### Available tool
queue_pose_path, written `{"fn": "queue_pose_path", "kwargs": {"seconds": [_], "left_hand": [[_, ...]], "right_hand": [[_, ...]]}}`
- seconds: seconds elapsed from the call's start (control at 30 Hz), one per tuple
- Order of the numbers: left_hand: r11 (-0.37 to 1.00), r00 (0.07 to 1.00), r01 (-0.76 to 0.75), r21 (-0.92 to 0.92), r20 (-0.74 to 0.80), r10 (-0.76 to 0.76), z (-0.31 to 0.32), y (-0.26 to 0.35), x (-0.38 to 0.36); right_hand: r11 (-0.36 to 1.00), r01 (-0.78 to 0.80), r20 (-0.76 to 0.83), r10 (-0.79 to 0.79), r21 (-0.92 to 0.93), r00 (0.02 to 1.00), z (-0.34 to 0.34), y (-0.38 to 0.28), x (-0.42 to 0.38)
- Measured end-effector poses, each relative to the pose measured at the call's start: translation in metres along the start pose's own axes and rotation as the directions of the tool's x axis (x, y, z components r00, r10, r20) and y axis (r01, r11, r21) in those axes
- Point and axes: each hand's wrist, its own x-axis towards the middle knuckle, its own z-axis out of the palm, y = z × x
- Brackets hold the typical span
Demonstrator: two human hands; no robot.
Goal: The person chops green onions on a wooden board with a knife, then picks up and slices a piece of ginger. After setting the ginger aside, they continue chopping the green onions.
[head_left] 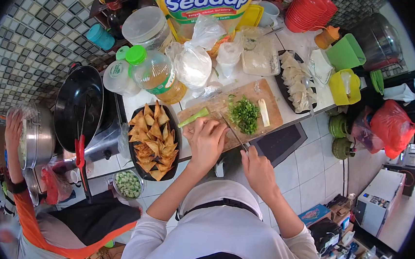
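Observation:
My right hand is wrapped round the handle of a knife, whose blade lies over the near edge of a wooden cutting board. My left hand presses with bent fingers on a green spring onion stalk at the board's left part, close to the blade. Part of the stalk is hidden under the fingers. Right of the blade sits a heap of chopped green leaves. Beside the heap lies a white spring onion stem.
Fried folded dumplings fill a black tray left of the board; pale wrappers lie on another at right. A bottle and bags stand behind. A wok is at left, where another person's hand touches a steamer.

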Motion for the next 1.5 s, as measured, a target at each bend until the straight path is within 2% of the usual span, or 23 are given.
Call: {"fn": "queue_pose_path", "kwargs": {"seconds": [0.27,0.37,0.43,0.63,1.07,1.13,1.37,1.43,1.5], "left_hand": [[0.999,0.999,-0.023,0.047,-0.031,0.025,-0.001,0.002,-0.002],[0.999,1.000,-0.010,0.051,-0.029,0.011,-0.003,0.004,-0.001],[0.999,1.000,-0.005,0.046,0.014,0.004,-0.005,0.004,-0.002],[0.999,1.000,-0.021,0.038,0.012,0.020,-0.008,0.004,0.001],[1.000,1.000,-0.004,0.019,0.020,0.003,-0.003,0.000,-0.003],[0.998,1.000,0.025,-0.058,0.018,-0.024,0.000,-0.004,-0.004],[0.998,0.999,0.043,-0.039,-0.003,-0.044,-0.004,0.000,-0.003],[1.000,1.000,0.004,0.029,0.012,-0.005,-0.009,0.003,-0.004],[1.000,1.000,-0.002,0.013,0.019,0.002,-0.008,0.001,-0.008]], "right_hand": [[0.999,0.012,-0.024,-0.011,0.045,1.000,0.002,0.002,0.006],[0.997,-0.020,0.029,0.018,0.078,0.999,-0.003,0.010,-0.001],[0.996,0.053,-0.045,-0.050,0.067,0.998,0.000,0.013,-0.002],[0.989,0.049,-0.015,-0.048,0.138,0.999,0.000,0.008,-0.001],[0.998,0.044,-0.016,-0.043,0.054,0.999,0.009,-0.004,0.014],[1.000,0.014,0.024,-0.015,0.009,1.000,0.005,-0.006,0.012],[1.000,-0.023,0.038,0.023,0.001,0.999,-0.001,0.006,-0.005],[0.997,0.074,-0.025,-0.074,0.015,0.997,0.000,0.011,-0.003],[0.996,0.075,-0.030,-0.074,0.042,0.997,-0.001,0.011,0.003]]}}
